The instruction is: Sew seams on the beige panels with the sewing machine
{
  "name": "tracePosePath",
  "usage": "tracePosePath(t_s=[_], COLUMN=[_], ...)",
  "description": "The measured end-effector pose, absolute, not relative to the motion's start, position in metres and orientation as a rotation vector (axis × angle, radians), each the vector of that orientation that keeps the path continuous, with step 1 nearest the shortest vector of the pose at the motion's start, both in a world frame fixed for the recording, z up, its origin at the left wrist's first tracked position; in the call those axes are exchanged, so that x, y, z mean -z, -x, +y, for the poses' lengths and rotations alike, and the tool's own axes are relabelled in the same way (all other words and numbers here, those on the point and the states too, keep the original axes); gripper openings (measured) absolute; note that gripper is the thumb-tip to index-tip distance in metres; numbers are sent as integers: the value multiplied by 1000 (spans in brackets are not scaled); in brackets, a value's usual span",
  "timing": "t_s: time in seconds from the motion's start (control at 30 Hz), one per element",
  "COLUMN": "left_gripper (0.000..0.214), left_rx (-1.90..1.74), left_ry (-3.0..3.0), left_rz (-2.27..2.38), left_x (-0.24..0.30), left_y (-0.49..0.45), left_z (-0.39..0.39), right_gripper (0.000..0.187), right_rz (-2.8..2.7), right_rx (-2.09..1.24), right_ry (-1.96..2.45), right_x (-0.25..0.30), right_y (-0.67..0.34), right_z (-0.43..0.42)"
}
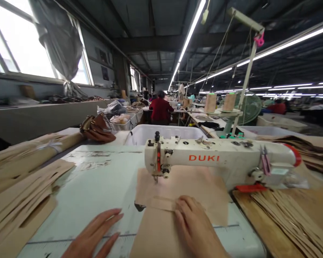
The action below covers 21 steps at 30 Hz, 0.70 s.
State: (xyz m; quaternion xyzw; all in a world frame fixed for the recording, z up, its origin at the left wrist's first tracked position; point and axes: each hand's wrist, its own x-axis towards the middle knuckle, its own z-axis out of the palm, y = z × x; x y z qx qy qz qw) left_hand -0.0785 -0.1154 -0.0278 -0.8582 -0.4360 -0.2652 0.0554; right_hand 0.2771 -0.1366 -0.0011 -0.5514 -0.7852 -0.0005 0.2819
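Observation:
A white sewing machine (204, 161) stands before me on a pale green table (97, 186). Under its needle lies a large tan fabric panel (212, 200). A second tan piece (153, 236) overlaps the panel's front and runs toward me. Across the join lies a narrow tan strip (161, 203), its right end under the fingers of my right hand (196, 222). These fingers are bent and pressed together on the strip. My left hand (97, 233) is over the table left of the fabric, fingers stretched out and apart, holding nothing.
Cut tan pieces (24, 208) are piled along the left edge. A brown board (247, 215) at right bears long tan strips (298, 222). Behind the machine are a white bin (167, 132) and thread cones (210, 103) on a stand. A person in red (161, 109) sits farther back.

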Motion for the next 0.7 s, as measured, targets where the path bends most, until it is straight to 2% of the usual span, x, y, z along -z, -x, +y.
tracePosePath(t_s=[0.1,0.2,0.4,0.57,0.7], left_gripper=[39,35,52,49,43], left_rx=[854,815,578,394,267], left_ry=[2680,2797,2931,3060,3110], left_rz=[-1123,-1000,-987,-1022,-980], left_x=[7,-6,4,-3,-9], left_y=[30,1,-30,-42,-51], left_z=[-97,-85,-65,-45,-34], right_gripper=[29,41,52,43,34], right_rz=[-2145,-2291,-2621,-2505,-2541], right_rx=[-44,-9,-80,5,164], right_ry=[1509,1480,1355,1337,1043], right_x=[-4,6,6,-17,8], right_y=[-252,-247,-276,-277,-266], right_z=[-121,-110,-87,-97,-122])
